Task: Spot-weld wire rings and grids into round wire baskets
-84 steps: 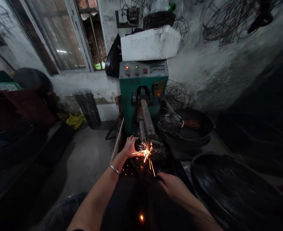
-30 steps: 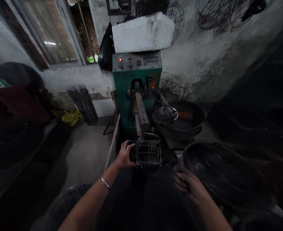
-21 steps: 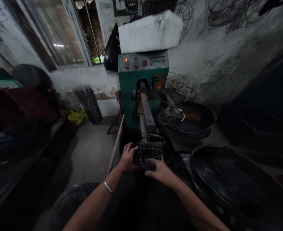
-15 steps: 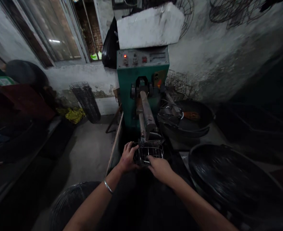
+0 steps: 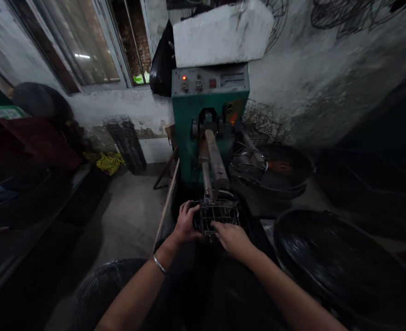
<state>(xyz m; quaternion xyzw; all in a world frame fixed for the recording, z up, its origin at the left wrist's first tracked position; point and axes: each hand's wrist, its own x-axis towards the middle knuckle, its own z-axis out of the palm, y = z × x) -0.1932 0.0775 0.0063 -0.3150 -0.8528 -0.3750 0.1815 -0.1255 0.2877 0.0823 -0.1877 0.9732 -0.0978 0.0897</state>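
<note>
A small wire basket (image 5: 217, 215) sits under the tip of the two long metal arms (image 5: 214, 161) of a green welding machine (image 5: 210, 120). My left hand (image 5: 185, 223) grips the basket's left side, fingers curled round the wires. On the basket's near edge rests my right hand (image 5: 233, 238), its fingers closed on the wires there. A metal bangle (image 5: 159, 264) circles my left wrist. No sparks show at the arm tips.
Large dark round basins (image 5: 330, 262) stand to the right, one farther back (image 5: 278, 172) holding wire parts. A white foam block (image 5: 223, 34) tops the machine. A wire-mesh cylinder (image 5: 126, 143) stands by the wall under the window. Another wire basket (image 5: 99, 294) sits low left.
The sparks seen earlier are gone. My right hand came from the right basin to the basket's near edge. The left hand has stayed on the basket, which has turned slightly.
</note>
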